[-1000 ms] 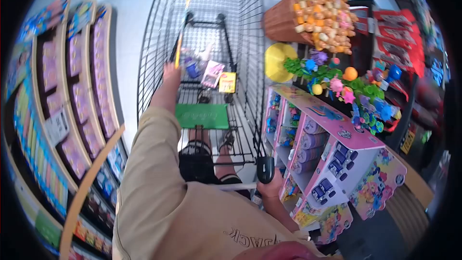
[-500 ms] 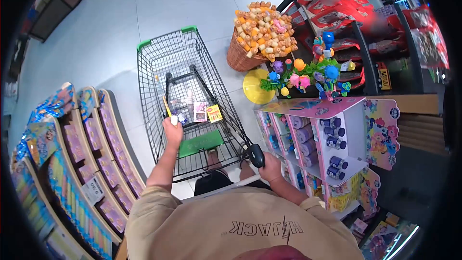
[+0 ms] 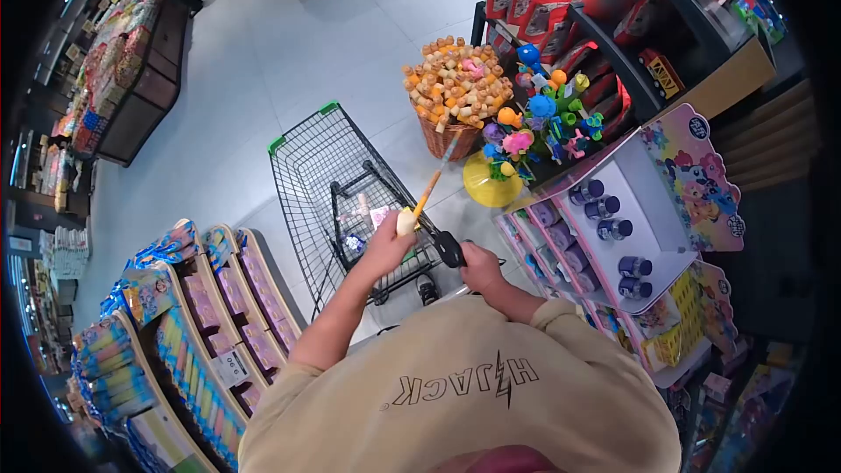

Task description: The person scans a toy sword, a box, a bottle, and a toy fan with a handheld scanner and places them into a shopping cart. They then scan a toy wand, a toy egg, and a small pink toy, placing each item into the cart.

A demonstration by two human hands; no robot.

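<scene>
A long thin stick toy point(image 3: 429, 189) with a pale bulb at its lower end is clamped in the left hand point(image 3: 388, 245) and held above the rear of the cart point(image 3: 326, 177), its tip slanted up toward the basket point(image 3: 441, 134) beyond the cart. The right hand point(image 3: 481, 268) is closed around the black end of the cart handle point(image 3: 448, 248). A few small packets point(image 3: 361, 221) lie in the child seat of the cart.

Risks judged from this position:
- The raised tip is close to the flower toys point(image 3: 534, 123) beside the cart; a sweep to that side could dislodge them
- The stick is gripped only at its bulb; it could bend or slip if knocked against the cart wire
- The cart is steered by one hand only; a drift toward the pink display point(image 3: 679, 184) beside the cart is possible
</scene>
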